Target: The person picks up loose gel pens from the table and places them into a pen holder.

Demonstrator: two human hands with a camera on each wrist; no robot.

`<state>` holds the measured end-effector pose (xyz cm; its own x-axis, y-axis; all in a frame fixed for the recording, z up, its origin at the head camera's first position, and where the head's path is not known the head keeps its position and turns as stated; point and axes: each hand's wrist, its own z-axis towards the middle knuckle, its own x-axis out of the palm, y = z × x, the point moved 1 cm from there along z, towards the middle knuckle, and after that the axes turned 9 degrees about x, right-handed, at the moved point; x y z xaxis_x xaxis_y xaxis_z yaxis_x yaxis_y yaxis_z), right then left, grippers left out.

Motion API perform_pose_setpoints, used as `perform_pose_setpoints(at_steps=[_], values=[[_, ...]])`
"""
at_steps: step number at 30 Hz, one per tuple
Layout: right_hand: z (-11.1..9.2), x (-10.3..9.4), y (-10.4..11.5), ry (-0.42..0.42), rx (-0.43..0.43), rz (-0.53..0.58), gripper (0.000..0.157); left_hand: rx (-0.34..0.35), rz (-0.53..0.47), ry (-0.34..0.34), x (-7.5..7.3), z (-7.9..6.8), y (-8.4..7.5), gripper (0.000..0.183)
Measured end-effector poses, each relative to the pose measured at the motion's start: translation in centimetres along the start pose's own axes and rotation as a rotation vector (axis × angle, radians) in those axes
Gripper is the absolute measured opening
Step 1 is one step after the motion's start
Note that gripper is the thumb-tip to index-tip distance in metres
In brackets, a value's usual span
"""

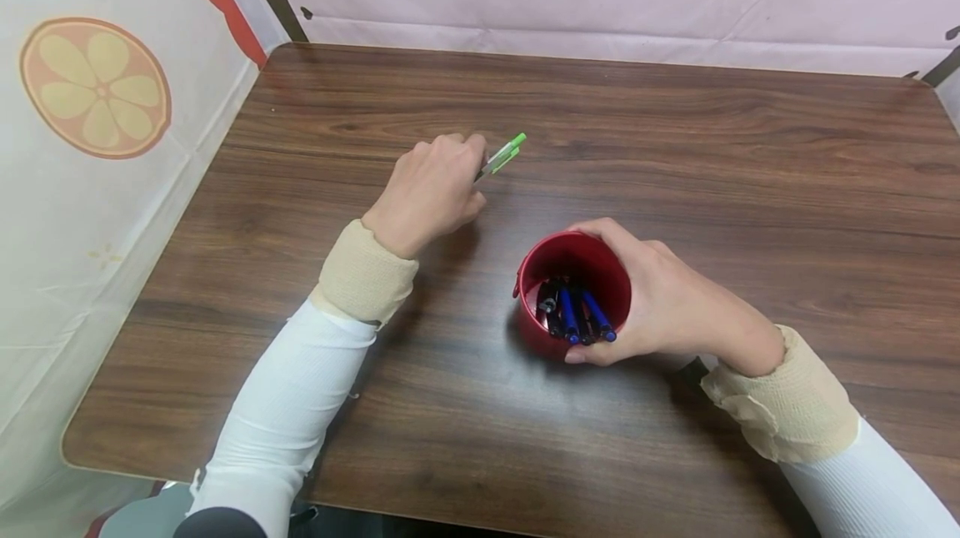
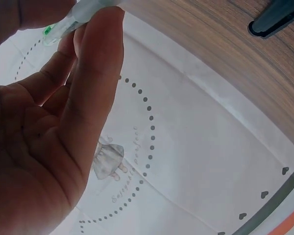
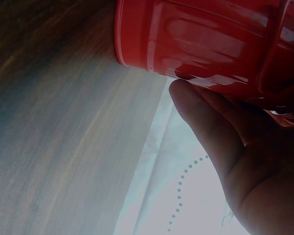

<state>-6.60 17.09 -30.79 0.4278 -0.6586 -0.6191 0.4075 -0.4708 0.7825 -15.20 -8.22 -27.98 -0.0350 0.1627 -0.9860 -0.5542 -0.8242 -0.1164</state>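
Observation:
My left hand [image 1: 435,186] pinches a pen with a bright green end and clip [image 1: 504,156] between thumb and fingers, over the middle-left of the table. In the left wrist view the pen's pale barrel [image 2: 83,17] lies between the thumb and fingertips. To the right, my right hand [image 1: 660,296] grips a red cup [image 1: 542,339] by its side, thumb and fingers around it. Several blue and black pens [image 1: 573,317] lean inside the cup. The right wrist view shows the cup's glossy wall [image 3: 201,44]; whether its base touches the table is unclear.
A brown wood-grain table [image 1: 750,154] lies under both hands. White printed cloth [image 1: 637,12] hangs along its back and left sides. Below the table's front left edge is a grey seat [image 1: 146,513]. A dark, narrow-ended object [image 2: 274,18] shows in the left wrist view; its kind is unclear.

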Motion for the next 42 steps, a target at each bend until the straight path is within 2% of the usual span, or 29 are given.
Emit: perform_pose_setpoints(at_steps=[16, 28, 42], values=[[-0.03, -0.05, 0.0, 0.002, 0.005, 0.005, 0.098, 0.019, -0.011, -0.043, -0.1, 0.02, -0.31, 0.015], [-0.03, -0.03, -0.08, -0.003, 0.001, -0.005, 0.099, 0.091, -0.023, -0.117, 0.0, -0.15, -0.44, 0.019], [0.01, 0.01, -0.03, 0.007, 0.005, 0.008, 0.099, 0.109, -0.04, -0.104, -0.29, -0.17, -0.62, 0.02]])
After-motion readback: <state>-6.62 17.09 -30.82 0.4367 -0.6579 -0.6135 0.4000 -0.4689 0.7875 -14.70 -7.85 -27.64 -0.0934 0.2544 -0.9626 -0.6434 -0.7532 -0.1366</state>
